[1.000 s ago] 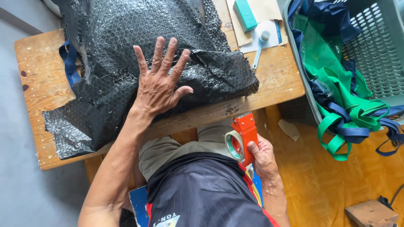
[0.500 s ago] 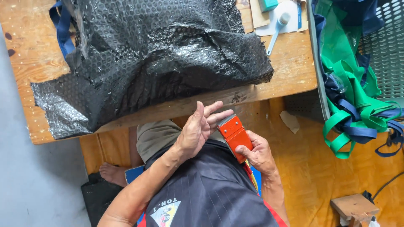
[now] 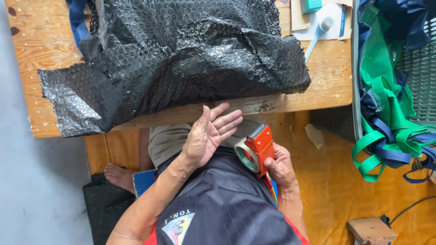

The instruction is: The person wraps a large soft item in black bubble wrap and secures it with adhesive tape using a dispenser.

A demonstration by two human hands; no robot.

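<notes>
From my seat, the biggest thing I see is the wooden table (image 3: pixel 327 86), with a crumpled sheet of black bubble wrap (image 3: pixel 181 59) spread over most of it, and a grey basket (image 3: pixel 422 81) of green and blue straps (image 3: pixel 386 113) beside its right end. Below the table edge, over the lap, my left hand (image 3: pixel 206 136) hangs empty with fingers spread wide, just beside the orange tape dispenser (image 3: pixel 255 147), which my right hand (image 3: pixel 280 167) grips by its handle, fingers wrapped around it.
</notes>
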